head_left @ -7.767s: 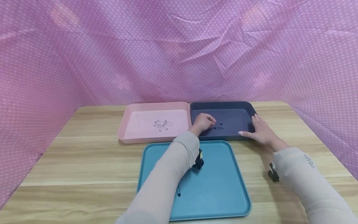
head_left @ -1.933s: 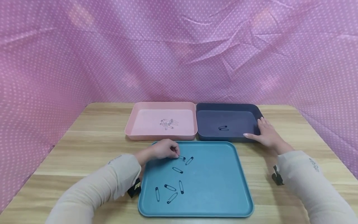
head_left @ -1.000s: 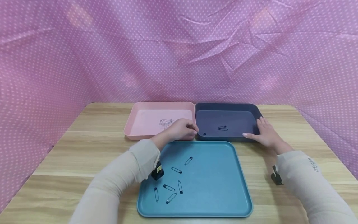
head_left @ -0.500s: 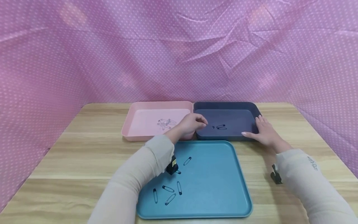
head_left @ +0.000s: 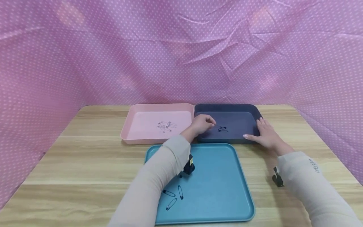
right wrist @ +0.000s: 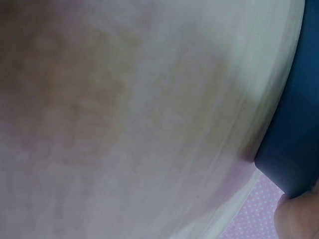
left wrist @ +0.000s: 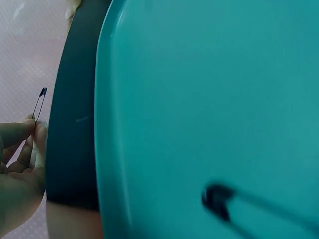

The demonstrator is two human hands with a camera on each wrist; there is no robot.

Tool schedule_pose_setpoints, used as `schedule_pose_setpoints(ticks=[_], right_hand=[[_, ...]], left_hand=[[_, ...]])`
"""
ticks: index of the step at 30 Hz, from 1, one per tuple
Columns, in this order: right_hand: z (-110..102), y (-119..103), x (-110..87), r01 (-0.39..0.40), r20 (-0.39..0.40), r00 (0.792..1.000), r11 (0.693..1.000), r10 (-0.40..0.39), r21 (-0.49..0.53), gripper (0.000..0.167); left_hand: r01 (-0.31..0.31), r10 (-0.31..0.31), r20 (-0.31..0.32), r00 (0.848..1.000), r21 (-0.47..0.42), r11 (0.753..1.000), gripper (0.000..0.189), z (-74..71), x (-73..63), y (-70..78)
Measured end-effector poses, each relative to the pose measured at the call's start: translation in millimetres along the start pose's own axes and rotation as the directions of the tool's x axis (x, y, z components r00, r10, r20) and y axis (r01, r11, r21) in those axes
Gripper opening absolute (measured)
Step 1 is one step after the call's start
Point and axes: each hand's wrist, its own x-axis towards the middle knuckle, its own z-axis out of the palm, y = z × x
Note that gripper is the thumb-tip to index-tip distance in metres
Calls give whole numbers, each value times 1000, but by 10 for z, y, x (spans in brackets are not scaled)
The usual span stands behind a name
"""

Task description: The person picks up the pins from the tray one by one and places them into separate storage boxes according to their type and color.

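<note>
In the head view, the left hand (head_left: 200, 123) pinches a slim wire safety pin with a black cap (head_left: 218, 126) inside the dark navy rectangular tray (head_left: 241, 117), towards its front left corner; the right hand (head_left: 266, 134) lies with fingers spread on its right edge, gripping nothing.

In the left wrist view, the pin's cap points away from the pinching fingers (left wrist: 17, 130), past the left edge of the smooth teal rectangular tray (left wrist: 199, 89).

In the right wrist view, only part of the right hand shows, at the navy tray's corner.
</note>
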Motion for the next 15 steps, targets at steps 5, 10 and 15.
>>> schedule_pose_setpoints(ticks=[5,10,15], right_hand=[[-7,-15,-11,7,-11,1000,1000,-7,9,101],[-3,-15,-12,12,-14,1000,1000,-12,8,101],[4,-10,-17,8,-15,1000,1000,-7,14,102]], left_hand=[[-31,31,5,1000,55,998,13,90,88,-6],[-33,33,-5,999,80,996,14,152,139,-4],[-16,18,-25,1000,97,995,14,191,189,-15]])
